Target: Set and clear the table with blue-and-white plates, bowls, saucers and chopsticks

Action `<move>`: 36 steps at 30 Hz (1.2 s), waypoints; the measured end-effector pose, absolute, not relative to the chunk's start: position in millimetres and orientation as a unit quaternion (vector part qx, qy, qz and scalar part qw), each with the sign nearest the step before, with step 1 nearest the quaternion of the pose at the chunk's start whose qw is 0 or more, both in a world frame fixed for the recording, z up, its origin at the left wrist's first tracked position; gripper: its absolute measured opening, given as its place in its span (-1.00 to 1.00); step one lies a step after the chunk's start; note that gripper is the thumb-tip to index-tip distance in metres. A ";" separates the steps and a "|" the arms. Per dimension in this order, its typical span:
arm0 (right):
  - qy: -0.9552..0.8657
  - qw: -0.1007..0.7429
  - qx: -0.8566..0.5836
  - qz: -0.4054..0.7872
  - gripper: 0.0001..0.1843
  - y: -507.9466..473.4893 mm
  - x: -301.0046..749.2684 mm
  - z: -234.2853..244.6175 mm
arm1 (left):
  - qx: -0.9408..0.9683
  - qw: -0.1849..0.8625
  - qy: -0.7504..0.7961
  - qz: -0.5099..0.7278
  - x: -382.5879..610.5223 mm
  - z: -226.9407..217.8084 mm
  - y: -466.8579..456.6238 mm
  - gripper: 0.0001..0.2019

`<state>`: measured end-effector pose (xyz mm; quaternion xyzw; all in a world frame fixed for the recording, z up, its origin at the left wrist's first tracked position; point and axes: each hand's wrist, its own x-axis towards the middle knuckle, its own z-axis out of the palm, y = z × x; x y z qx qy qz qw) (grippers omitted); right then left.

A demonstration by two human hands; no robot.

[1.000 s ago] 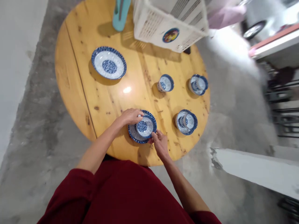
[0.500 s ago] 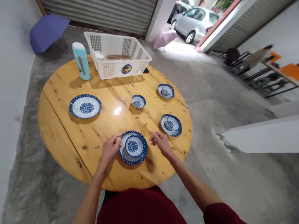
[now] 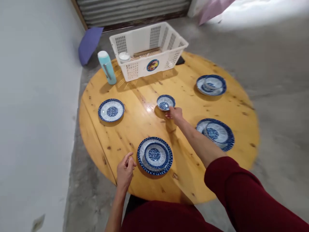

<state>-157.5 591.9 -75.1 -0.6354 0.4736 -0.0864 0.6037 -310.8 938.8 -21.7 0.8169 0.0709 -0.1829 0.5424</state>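
Observation:
My right hand [image 3: 175, 115] reaches to the middle of the table, its fingers pinching the near right rim of a small blue-and-white bowl [image 3: 164, 101]. Whether the bowl is lifted at all, I cannot tell. Close to me, another bowl [image 3: 154, 155] rests on a blue-rimmed plate [image 3: 155, 173]. Just left of that plate hovers my left hand [image 3: 125, 170], empty, with fingers loosely bent and partly apart. A bare plate [image 3: 112, 111] lies at the left. On the right, one plate [image 3: 229, 139] carries a bowl, partly behind my forearm, and a farther plate [image 3: 223, 84] carries another.
A white plastic basket [image 3: 135, 71] with bowls and chopsticks inside stands at the back of the round wooden table [image 3: 135, 129]. Left of it is a light-blue flask [image 3: 107, 68]; a black flat object [image 3: 180, 60] lies by its right corner. A purple umbrella [image 3: 89, 45] sits on the floor.
My right hand has moved forward from beside the near plate and taken hold of the middle bowl's rim. My left hand has drawn back from the near plate's edge. The camera view has turned.

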 end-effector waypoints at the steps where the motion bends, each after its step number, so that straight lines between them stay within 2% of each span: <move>1: 0.475 0.604 -0.635 -0.087 -0.83 592.6 -154.2 -76.5 | 0.821 0.536 0.073 -0.185 -311.9 -19.8 937.9 -0.49; 7: 0.430 0.612 -0.659 -0.076 -0.82 607.4 -182.3 -64.9 | 0.820 0.531 0.036 -0.213 -282.7 -8.6 913.3 -0.57; 13: 0.241 0.630 -0.737 0.043 -0.88 659.1 -236.1 -27.1 | 0.804 0.550 -0.004 -0.228 -218.5 -12.4 886.7 -0.41; 17: 0.175 0.604 -0.774 0.075 -0.89 704.2 -241.1 -12.8 | 0.833 0.502 -0.071 -0.222 -189.6 -14.4 901.7 -0.58; 23: 0.187 0.563 -0.800 0.094 -0.85 767.5 -194.9 -16.9 | 0.907 0.339 -0.163 -0.190 -126.0 -4.5 961.1 -0.72; 28: 0.178 0.471 -0.864 0.032 -0.74 811.6 -127.7 -21.7 | 0.929 0.256 -0.204 -0.171 -46.0 1.0 1001.9 -0.73; 31: 0.195 0.429 -0.882 0.004 -0.81 830.4 -91.7 -29.8 | 0.934 0.235 -0.214 -0.164 -6.4 -2.8 1015.3 -0.73; 36: 0.210 0.416 -0.885 -0.007 -0.93 846.9 -57.8 -51.8 | 0.931 0.218 -0.225 -0.187 34.6 -16.1 1023.0 -0.70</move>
